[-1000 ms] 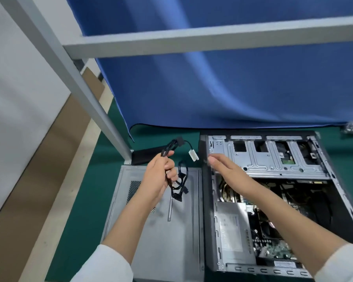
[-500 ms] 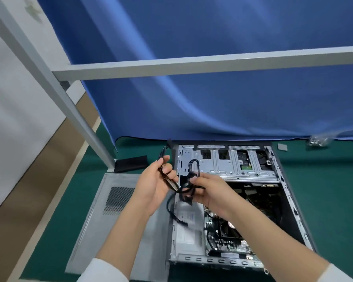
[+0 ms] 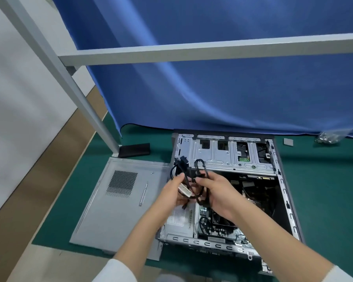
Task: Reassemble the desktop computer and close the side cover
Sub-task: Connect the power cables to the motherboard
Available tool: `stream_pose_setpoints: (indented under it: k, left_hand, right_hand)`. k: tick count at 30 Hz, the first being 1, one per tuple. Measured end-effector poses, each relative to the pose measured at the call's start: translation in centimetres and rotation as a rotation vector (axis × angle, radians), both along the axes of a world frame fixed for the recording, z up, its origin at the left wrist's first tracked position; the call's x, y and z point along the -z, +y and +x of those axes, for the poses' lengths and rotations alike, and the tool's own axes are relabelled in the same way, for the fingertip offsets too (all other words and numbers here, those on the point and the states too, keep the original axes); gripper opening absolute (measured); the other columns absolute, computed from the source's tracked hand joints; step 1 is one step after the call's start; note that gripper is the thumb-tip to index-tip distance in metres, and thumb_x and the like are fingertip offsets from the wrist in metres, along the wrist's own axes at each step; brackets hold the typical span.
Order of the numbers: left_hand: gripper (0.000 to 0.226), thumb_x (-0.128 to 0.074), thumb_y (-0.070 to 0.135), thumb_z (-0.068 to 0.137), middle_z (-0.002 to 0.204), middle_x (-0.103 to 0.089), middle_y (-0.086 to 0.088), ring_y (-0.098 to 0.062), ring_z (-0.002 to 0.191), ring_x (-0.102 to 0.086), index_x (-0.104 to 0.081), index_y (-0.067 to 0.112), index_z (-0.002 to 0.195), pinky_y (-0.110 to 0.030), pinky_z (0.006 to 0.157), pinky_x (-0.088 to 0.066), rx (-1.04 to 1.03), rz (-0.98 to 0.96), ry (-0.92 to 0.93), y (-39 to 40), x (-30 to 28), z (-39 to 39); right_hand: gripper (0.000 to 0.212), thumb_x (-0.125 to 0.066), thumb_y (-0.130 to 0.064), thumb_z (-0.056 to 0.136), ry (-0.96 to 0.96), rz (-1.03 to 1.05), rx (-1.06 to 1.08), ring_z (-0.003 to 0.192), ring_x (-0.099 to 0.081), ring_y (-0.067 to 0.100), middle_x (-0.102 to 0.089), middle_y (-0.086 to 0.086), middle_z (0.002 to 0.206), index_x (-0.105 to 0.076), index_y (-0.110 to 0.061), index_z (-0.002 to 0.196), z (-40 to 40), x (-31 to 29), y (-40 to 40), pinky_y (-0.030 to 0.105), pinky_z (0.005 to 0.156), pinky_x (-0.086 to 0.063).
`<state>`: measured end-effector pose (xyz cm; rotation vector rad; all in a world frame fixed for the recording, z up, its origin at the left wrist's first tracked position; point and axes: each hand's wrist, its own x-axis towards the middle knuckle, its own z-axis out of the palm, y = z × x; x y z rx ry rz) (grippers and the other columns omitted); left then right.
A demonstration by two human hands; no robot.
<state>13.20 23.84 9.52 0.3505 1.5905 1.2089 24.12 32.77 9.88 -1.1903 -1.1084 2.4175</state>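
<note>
The open desktop case [image 3: 281,180] lies on its side on the green mat, its motherboard and silver drive cage exposed. Over its left edge both hands hold a bundle of black cables [image 3: 194,171] with a white connector [image 3: 184,192]. My left hand [image 3: 171,192] grips the bundle from the left. My right hand [image 3: 218,192] pinches the cables from the right. The grey side cover [image 3: 114,216] lies flat to the left of the case, with a screwdriver [image 3: 143,193] resting on it.
A grey metal frame post [image 3: 69,82] and crossbar [image 3: 212,50] stand over the table in front of a blue curtain. A black block [image 3: 134,150] sits at the post's foot. A small grey square [image 3: 288,142] and a bag of small parts [image 3: 327,137] lie at the back right.
My left hand carried the cable bundle from above the side cover to the case. My right hand came over and took hold of the cables too. The camera view tilted and shifted.
</note>
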Motion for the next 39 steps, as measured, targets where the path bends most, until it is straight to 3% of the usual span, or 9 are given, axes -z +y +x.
stream_pose_setpoints:
  k: [3, 13, 16, 24, 27, 31, 32, 35, 39]
  left_hand:
    - [0.025, -0.039, 0.026, 0.099, 0.066, -0.065, -0.005, -0.011, 0.039, -0.038, -0.058, 0.009, 0.097, -0.020, 0.038, -0.031, -0.038, 0.034, -0.010, 0.8, -0.4, -0.3]
    - [0.050, -0.029, 0.048, 0.100, 0.050, -0.034, 0.007, -0.004, 0.039, -0.021, -0.059, 0.010, 0.089, -0.016, 0.039, -0.016, -0.075, 0.121, -0.131, -0.3, -1.3, -4.8]
    - [0.043, -0.036, 0.038, 0.100, 0.049, -0.026, 0.008, -0.003, 0.037, -0.018, -0.064, 0.005, 0.098, -0.015, 0.034, -0.017, -0.108, 0.147, -0.121, -1.6, -0.7, -6.1]
    - [0.020, -0.057, 0.033, 0.093, 0.050, -0.025, 0.007, -0.007, 0.041, -0.015, -0.060, 0.015, 0.085, -0.016, 0.034, -0.016, -0.206, 0.150, 0.033, -3.7, -0.8, -9.5]
    - [0.026, -0.065, 0.046, 0.083, 0.048, -0.032, 0.009, -0.007, 0.040, -0.024, -0.069, 0.021, 0.074, -0.016, 0.038, -0.022, -0.123, 0.075, 0.283, -4.2, -1.0, -10.5]
    - [0.032, -0.060, 0.055, 0.083, 0.042, -0.045, 0.014, -0.002, 0.039, -0.039, -0.063, 0.037, 0.057, -0.019, 0.043, -0.027, 0.059, -0.055, 0.810, -4.7, -0.5, -11.4]
    - [0.033, -0.057, 0.058, 0.083, 0.045, -0.048, 0.015, -0.003, 0.041, -0.042, -0.061, 0.038, 0.057, -0.019, 0.043, -0.026, 0.101, -0.077, 0.931, -4.8, -0.3, -11.5]
    - [0.034, -0.049, 0.064, 0.083, 0.051, -0.054, 0.020, 0.000, 0.050, -0.049, -0.069, 0.038, 0.073, -0.017, 0.045, -0.031, 0.179, -0.047, 1.177, -4.5, 0.0, -11.6]
    - [0.031, -0.047, 0.058, 0.090, 0.095, -0.070, 0.024, 0.003, 0.086, -0.064, -0.069, 0.044, 0.106, -0.014, 0.062, -0.044, 0.324, -0.049, 1.404, -3.7, 0.7, -10.9]
  right_hand:
    - [0.007, -0.050, -0.008, 0.097, 0.012, -0.006, 0.104, 0.052, -0.058, 0.013, -0.062, 0.002, 0.064, -0.056, -0.010, 0.096, -0.5, -0.7, -0.1, 0.032, 0.057, -0.045]
    - [0.009, -0.038, -0.018, 0.103, 0.227, -0.223, 0.427, 0.039, -0.037, 0.009, -0.045, -0.002, 0.059, -0.044, -0.012, 0.107, -1.9, -1.8, 0.7, 0.028, 0.051, -0.048]
    - [0.013, -0.037, -0.015, 0.103, 0.215, -0.323, 0.504, 0.036, -0.034, 0.006, -0.044, 0.000, 0.056, -0.047, -0.006, 0.104, -2.0, -1.9, 0.8, 0.027, 0.047, -0.054]
    - [0.024, -0.041, -0.010, 0.101, 0.132, -0.565, 0.743, 0.064, -0.050, 0.018, -0.053, 0.015, 0.084, -0.052, -0.004, 0.080, -3.1, -2.9, 0.2, 0.021, 0.035, -0.048]
    - [0.023, -0.037, -0.005, 0.100, 0.126, -0.629, 0.808, 0.069, -0.050, 0.018, -0.048, 0.015, 0.088, -0.050, -0.003, 0.081, -3.6, -2.4, 0.1, 0.020, 0.043, -0.052]
    - [0.020, -0.034, -0.002, 0.099, 0.212, -0.723, 0.958, 0.116, -0.051, 0.003, -0.053, 0.003, 0.119, -0.048, -0.005, 0.086, -4.1, -2.1, 0.9, 0.019, 0.094, -0.047]
    - [0.021, -0.034, -0.002, 0.099, 0.238, -0.729, 0.976, 0.112, -0.053, 0.000, -0.055, 0.002, 0.116, -0.047, -0.005, 0.084, -4.2, -2.2, 1.2, 0.019, 0.094, -0.046]
    - [0.028, -0.029, -0.003, 0.100, 0.334, -0.724, 1.028, 0.040, -0.050, 0.005, -0.054, 0.009, 0.060, -0.041, -0.007, 0.075, -4.0, -3.2, 2.4, 0.017, 0.068, -0.046]
    - [0.030, -0.024, -0.002, 0.100, 0.393, -0.672, 0.991, 0.050, -0.040, 0.008, -0.042, 0.004, 0.058, -0.038, -0.007, 0.074, -3.3, -4.4, 4.0, 0.024, 0.049, -0.048]
